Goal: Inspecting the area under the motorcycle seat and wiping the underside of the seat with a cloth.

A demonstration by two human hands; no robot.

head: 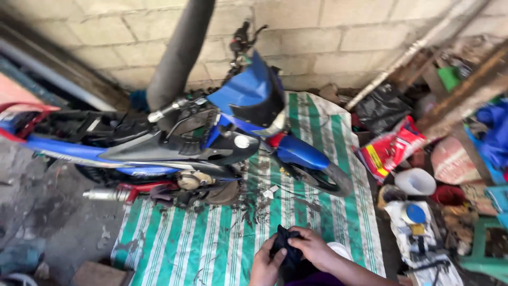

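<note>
Both hands at bottom centre gripping black cloth: left hand clutching underneath, right hand closing over top. Blue motorcycle standing behind on striped green mat.

The left hand was cut off at the wrist by the bottom edge, and the right hand trailed into a forearm that ran out of the picture. The dark cloth bunched between the fingers hid its own shape and most of a white object just behind the right fingers. Far left of the fingers, the motorcycle lost its tail at the edge. Clutter right of them blurred together.
</note>
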